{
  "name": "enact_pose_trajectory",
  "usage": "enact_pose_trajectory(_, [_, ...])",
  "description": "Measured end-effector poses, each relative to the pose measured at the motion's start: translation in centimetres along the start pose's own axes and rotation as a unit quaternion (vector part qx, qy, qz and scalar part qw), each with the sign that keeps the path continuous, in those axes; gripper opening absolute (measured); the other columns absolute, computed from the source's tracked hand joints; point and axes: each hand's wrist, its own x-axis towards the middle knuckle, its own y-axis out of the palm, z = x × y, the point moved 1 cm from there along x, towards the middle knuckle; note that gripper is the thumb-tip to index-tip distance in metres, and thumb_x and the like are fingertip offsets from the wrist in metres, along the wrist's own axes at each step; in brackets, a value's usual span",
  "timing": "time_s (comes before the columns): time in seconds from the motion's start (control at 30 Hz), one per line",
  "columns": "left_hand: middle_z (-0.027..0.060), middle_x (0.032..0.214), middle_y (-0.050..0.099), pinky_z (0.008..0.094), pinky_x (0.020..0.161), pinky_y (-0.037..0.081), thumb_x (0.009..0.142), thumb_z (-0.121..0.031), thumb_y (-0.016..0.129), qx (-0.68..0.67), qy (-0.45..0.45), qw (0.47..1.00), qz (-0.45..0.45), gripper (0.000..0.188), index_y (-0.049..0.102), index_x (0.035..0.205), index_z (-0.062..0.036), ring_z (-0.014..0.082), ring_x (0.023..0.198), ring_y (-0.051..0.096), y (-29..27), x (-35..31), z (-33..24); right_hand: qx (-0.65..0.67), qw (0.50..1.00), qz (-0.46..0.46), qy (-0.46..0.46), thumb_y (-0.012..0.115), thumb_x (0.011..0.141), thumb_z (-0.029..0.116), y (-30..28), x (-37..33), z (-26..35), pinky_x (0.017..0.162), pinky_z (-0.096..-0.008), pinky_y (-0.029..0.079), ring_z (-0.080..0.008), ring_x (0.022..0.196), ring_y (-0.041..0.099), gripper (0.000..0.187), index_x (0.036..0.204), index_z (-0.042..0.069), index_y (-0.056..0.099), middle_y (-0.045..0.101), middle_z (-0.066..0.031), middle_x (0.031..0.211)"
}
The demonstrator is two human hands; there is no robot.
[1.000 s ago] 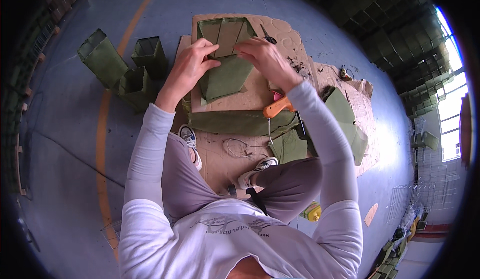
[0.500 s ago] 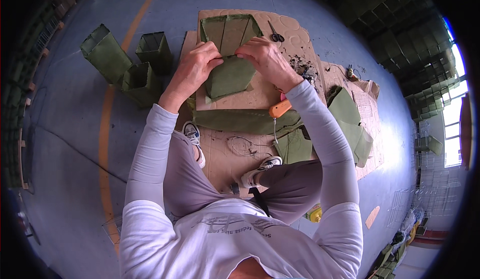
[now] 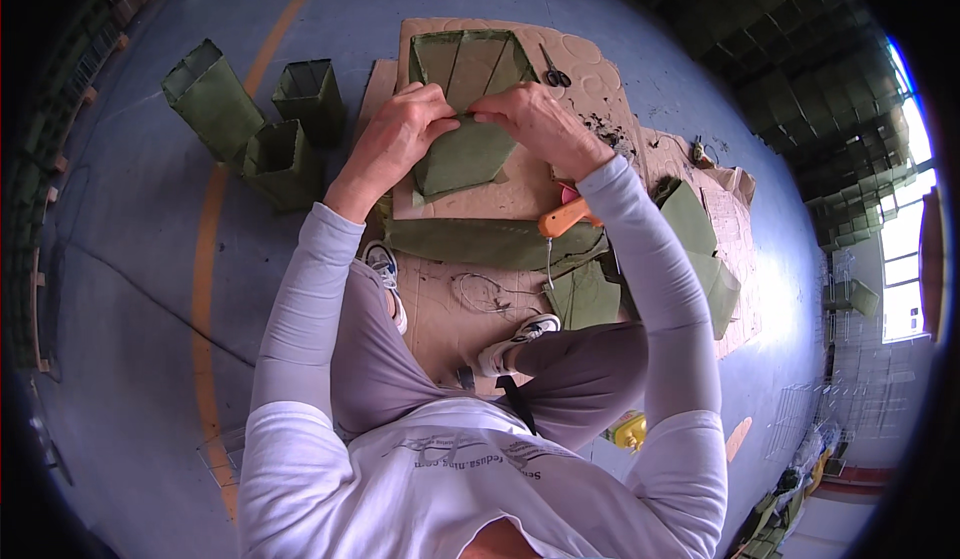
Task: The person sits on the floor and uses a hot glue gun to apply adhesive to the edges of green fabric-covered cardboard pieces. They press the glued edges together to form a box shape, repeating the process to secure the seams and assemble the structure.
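Note:
In front of me, on brown cardboard, stands an open green fabric-covered box (image 3: 462, 157) with slanted sides. Along the upper edge of its near panel, my left hand (image 3: 405, 131) pinches the fabric between thumb and fingers. Close beside it, my right hand (image 3: 540, 127) pinches the same edge, so the two sets of fingertips almost meet. Whatever lies directly under the fingertips is hidden. A long folded strip of green fabric (image 3: 470, 243) lies on the near side of the box. By my right forearm rests a corded tool with an orange handle (image 3: 565, 217), possibly a glue gun.
Black scissors (image 3: 556, 75) lie on the cardboard (image 3: 590, 54) beyond my right hand, near dark scraps (image 3: 608, 131). Several green boxes (image 3: 285, 164) stand on the floor at left. Flat green pieces (image 3: 690, 224) lie at right. A thin cord (image 3: 485, 291) coils near my shoes.
Both hands have shifted slightly to the right along with the box in the picture, still pinching its edge. The view has moved a little; the hands' grip looks much the same.

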Motion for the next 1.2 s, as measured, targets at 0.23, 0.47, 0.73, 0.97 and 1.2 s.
enact_pose_trajectory(0.23, [0.0146,0.1,0.068,0.0389,0.077,0.053,0.076,0.004,0.075,-0.071,-0.014,0.996,-0.045,0.027,0.07,0.103,0.0053,0.0327,0.089,0.066,0.5,-0.6,0.4,-0.236,0.954,-0.185,-0.022,0.071,0.085,0.022,3.7,-1.2,5.1,0.104,-0.0455,0.045,-0.0346,0.112,0.064,0.047,0.119,-0.007,0.057,0.068,-0.02,0.115])
enact_pose_trajectory(0.47, [0.0137,0.106,0.069,0.0369,0.079,0.054,0.076,0.003,0.076,-0.061,-0.029,0.997,-0.022,0.037,0.068,0.112,0.0035,0.0297,0.09,0.068,-0.1,-1.0,0.2,-0.038,0.995,-0.068,0.065,0.078,0.082,0.032,0.7,-0.3,2.1,0.111,-0.0466,0.04,-0.0336,0.112,0.065,0.061,0.126,-0.005,0.057,0.067,-0.022,0.117])
enact_pose_trajectory(0.73, [0.012,0.097,0.066,0.0393,0.077,0.053,0.079,-0.002,0.075,-0.008,-0.005,0.998,-0.057,0.025,0.07,0.104,0.0027,0.03,0.092,0.065,0.7,-0.9,-0.6,-0.149,0.971,-0.183,-0.035,0.068,0.086,0.011,2.9,-2.7,3.6,0.107,-0.0446,0.045,-0.0312,0.118,0.059,0.044,0.126,-0.004,0.059,0.064,-0.0193,0.122])
enact_pose_trajectory(0.97, [0.0125,0.089,0.065,0.0383,0.073,0.052,0.083,0.002,0.071,0.003,0.002,1.0,-0.013,0.017,0.07,0.1,0.0041,0.0296,0.083,0.064,0.6,-0.4,-0.1,-0.048,0.987,0.109,0.112,0.073,0.085,0.02,1.1,0.4,3.5,0.105,-0.0447,0.046,-0.0322,0.123,0.057,0.05,0.127,-0.003,0.056,0.061,-0.0203,0.129])
enact_pose_trajectory(1.2, [0.0115,0.094,0.067,0.0377,0.071,0.053,0.084,-0.002,0.073,-0.059,-0.005,0.989,-0.138,0.025,0.07,0.108,0.0015,0.0292,0.084,0.068,0.0,-0.1,-1.3,-0.032,0.983,-0.174,0.042,0.068,0.09,0.015,-0.1,-3.1,2.5,0.107,-0.0453,0.046,-0.037,0.116,0.061,0.036,0.122,-0.001,0.063,0.066,-0.0191,0.12])
